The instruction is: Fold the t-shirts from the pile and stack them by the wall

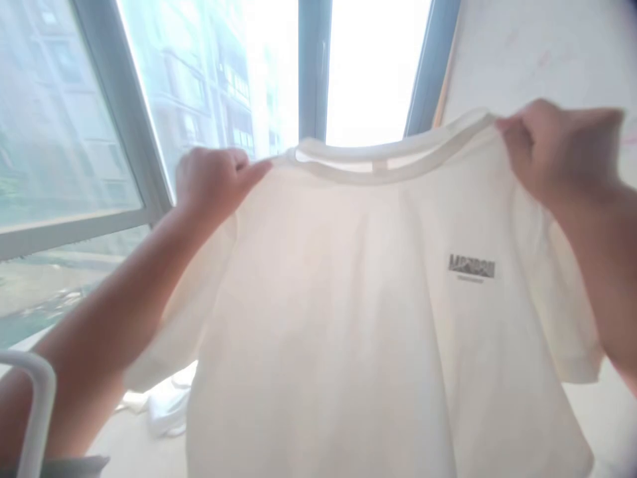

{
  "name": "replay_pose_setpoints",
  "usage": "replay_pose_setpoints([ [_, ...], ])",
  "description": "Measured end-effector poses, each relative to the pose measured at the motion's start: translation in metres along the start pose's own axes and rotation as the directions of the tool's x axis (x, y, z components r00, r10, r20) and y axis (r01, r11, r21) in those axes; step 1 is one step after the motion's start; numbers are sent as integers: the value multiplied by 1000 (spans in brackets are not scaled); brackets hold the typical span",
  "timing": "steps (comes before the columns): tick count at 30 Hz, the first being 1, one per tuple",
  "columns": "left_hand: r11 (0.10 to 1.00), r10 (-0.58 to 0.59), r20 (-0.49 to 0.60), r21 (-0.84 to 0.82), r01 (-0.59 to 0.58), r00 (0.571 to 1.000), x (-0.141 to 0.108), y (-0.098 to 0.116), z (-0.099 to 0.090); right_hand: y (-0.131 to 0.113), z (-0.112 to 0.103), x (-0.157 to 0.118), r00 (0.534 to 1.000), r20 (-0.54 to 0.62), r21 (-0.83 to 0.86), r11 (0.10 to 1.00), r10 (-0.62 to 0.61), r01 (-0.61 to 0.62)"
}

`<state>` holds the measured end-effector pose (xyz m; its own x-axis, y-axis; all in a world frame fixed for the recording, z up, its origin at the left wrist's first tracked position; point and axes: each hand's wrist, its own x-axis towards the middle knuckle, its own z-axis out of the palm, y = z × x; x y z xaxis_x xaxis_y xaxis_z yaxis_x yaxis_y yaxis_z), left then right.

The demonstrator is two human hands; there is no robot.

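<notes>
A white short-sleeved T-shirt (pixel 348 299) hangs spread out in front of me, its neckline at the top and a small dark printed label on the right side of the chest. My left hand (pixel 213 179) pinches the shirt at the left shoulder, thumb against the fabric. At the right shoulder, slightly higher, my right hand (pixel 557 146) grips the cloth with closed fingers. The sleeves droop below both hands, and the bottom hem is out of frame.
Tall windows (pixel 313 73) with grey frames stand behind the shirt, with buildings outside. White cloth (pixel 169 408) lies on a pale surface at lower left. A curved white bar (pixel 42 392) is at the left edge. A pale wall (pixel 542 60) rises at right.
</notes>
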<state>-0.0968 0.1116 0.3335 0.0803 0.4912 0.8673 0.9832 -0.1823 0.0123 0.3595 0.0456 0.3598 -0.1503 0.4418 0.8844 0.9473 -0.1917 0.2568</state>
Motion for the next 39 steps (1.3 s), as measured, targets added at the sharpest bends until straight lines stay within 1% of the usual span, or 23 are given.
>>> replay_pose_setpoints([
  [1,1000,1,100,-10,0,995,-8,-1,29,-10,24,-8,999,42,-37,999,9,-8],
  [3,1000,8,280,-31,0,960,-25,-3,92,-32,85,-31,978,207,-33,999,-34,42],
  [4,999,10,352,-36,3,936,-33,-3,125,-44,120,-44,948,311,12,998,-70,69],
  [6,999,-13,473,-36,34,881,-45,1,189,-69,190,-68,858,499,136,989,-121,60],
  [8,996,-56,555,-22,82,830,-52,12,246,-95,254,-85,794,597,194,981,-120,2],
  [10,995,-68,597,-20,99,799,-58,27,292,-121,304,-99,771,631,207,976,-83,-64],
  [11,996,-53,609,-28,89,791,-64,35,310,-133,323,-106,768,636,219,972,-73,-89],
  [12,997,-28,621,-42,69,784,-74,42,323,-145,338,-115,767,638,239,966,-76,-103],
  [13,997,2,632,-58,45,775,-87,49,332,-155,348,-126,764,638,266,958,-92,-107],
  [14,997,35,645,-76,19,763,-104,54,336,-164,354,-140,760,640,299,948,-115,-109],
  [16,992,109,675,-120,-37,730,-151,60,332,-177,353,-180,739,653,360,926,-166,-110],
  [18,981,183,702,-172,-86,688,-211,59,314,-185,337,-234,707,675,404,907,-209,-117],
  [20,973,225,737,-204,-108,638,-277,53,291,-190,310,-299,672,699,431,893,-242,-127],
  [21,970,239,745,-212,-120,623,-309,49,281,-193,296,-332,671,700,442,886,-245,-139],
  [23,969,242,730,-207,-131,639,-363,39,267,-198,272,-390,669,708,426,893,-229,-145],
  [24,971,234,718,-199,-130,656,-383,34,264,-201,263,-412,673,706,418,897,-222,-142],
  [25,972,233,707,-198,-129,667,-397,30,263,-203,258,-428,682,698,413,901,-218,-135],
  [26,973,228,701,-196,-125,676,-405,27,265,-205,257,-438,689,692,410,903,-214,-131],
  [28,975,213,700,-191,-110,682,-406,25,274,-206,264,-439,696,686,413,901,-212,-132],
  [31,980,188,709,-181,-82,680,-386,31,293,-202,288,-416,674,703,424,894,-227,-142],
  [34,979,182,698,-196,-60,693,-364,42,308,-198,307,-389,649,714,450,883,-264,-137],
  [37,977,181,676,-209,-49,714,-353,43,308,-197,308,-377,648,718,452,878,-253,-158],
  [39,981,149,650,-189,-31,746,-354,30,298,-196,296,-381,660,715,446,877,-230,-177],
])
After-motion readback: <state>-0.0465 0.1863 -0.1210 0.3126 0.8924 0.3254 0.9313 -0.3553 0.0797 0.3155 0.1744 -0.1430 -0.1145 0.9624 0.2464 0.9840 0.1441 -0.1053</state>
